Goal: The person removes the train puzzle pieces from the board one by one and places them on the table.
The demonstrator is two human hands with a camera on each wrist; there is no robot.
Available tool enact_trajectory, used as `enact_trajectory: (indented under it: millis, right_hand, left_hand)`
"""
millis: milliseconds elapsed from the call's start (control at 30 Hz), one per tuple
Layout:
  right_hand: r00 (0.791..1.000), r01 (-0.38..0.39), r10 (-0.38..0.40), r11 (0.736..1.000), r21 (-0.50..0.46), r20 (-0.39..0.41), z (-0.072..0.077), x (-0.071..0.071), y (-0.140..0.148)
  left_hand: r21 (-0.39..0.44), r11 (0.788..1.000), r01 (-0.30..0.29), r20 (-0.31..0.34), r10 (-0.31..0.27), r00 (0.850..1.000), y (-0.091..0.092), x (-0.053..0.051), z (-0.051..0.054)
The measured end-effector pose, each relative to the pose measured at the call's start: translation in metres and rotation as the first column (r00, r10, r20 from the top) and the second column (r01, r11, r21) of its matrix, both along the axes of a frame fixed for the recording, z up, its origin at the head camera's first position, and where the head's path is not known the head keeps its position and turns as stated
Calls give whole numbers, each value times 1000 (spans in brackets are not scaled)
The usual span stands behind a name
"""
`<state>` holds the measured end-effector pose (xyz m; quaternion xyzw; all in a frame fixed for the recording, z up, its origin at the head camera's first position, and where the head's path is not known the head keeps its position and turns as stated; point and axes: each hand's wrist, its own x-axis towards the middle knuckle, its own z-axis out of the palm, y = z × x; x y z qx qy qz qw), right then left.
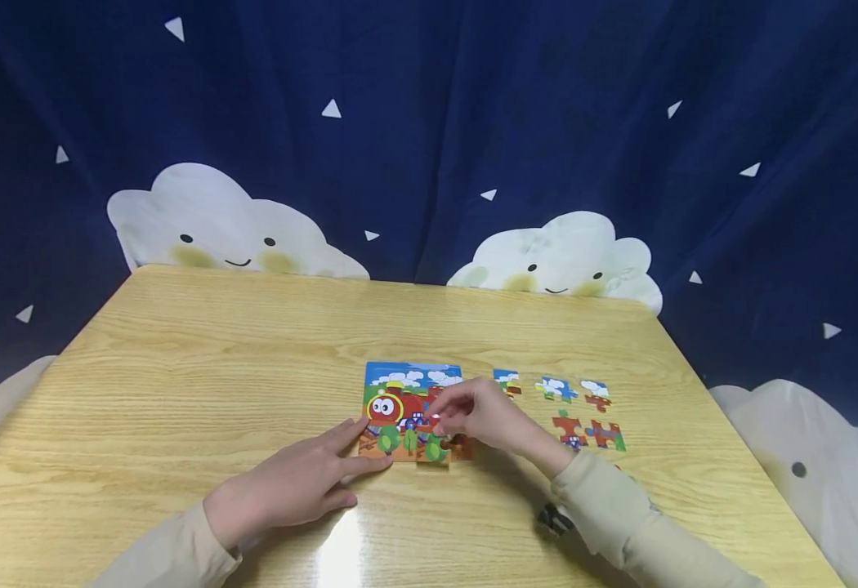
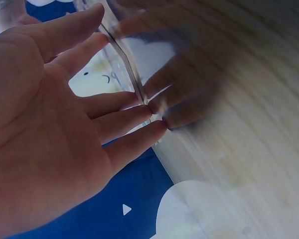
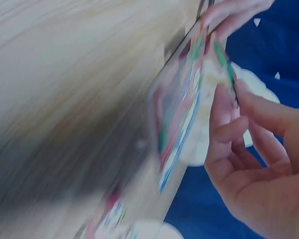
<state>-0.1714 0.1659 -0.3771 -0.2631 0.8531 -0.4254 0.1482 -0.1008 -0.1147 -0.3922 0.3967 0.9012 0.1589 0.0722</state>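
A colourful jigsaw puzzle [image 1: 385, 445] with a red cartoon train lies on the table, largely put together. My left hand [image 1: 289, 486] rests at its left side with fingers spread and fairly straight; the fingertips touch its lower left edge. In the left wrist view the left palm [image 2: 50, 109] shows nothing held. Over the puzzle's right half, my right hand [image 1: 491, 415] pinches a small puzzle piece. The right wrist view shows that puzzle piece [image 3: 224, 62] edge-on, greenish, between thumb and fingers, above the puzzle [image 3: 174, 104]. The right hand hides part of the puzzle in the head view.
Several loose puzzle pieces lie right of the puzzle, among them a cloud piece [image 1: 556, 387] and a red-and-green piece [image 1: 605, 434]. A small black object [image 1: 556, 518] sits by the right sleeve. Behind the wooden table [image 1: 252, 327] hangs a dark blue curtain [image 1: 399, 163].
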Motion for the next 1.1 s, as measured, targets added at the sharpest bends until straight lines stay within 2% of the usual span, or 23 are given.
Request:
enact_trajectory:
  millis: [267,367,467,633,900,1100]
  right_hand:
    - [997,29,-36,995,93,67,3,13,64]
    - [997,35,-44,991,133,61,-1,20,84]
    - [999,45,-49,983,176,21,-4,25,98]
    - [997,63,-53,973,221,-51,-9,33,105]
    - [986,103,-63,961,256,-157,-13,38,102]
    - [980,118,-70,957,263,-187,-16,38,100]
  left_hand:
    - [1,1000,6,5,-6,1000,0,0,-1]
    - [-5,1000,9,5,-9,1000,0,0,-1]
    - [-6,1000,11,-3,-11,1000,0,0,-1]
    - [-3,1000,14,-18,-14,1000,-1,-1,-2]
    - [1,1000,6,4,-6,1000,-1,0,-3]
    - [-6,1000,8,-10,-8,1000,-1,0,-4]
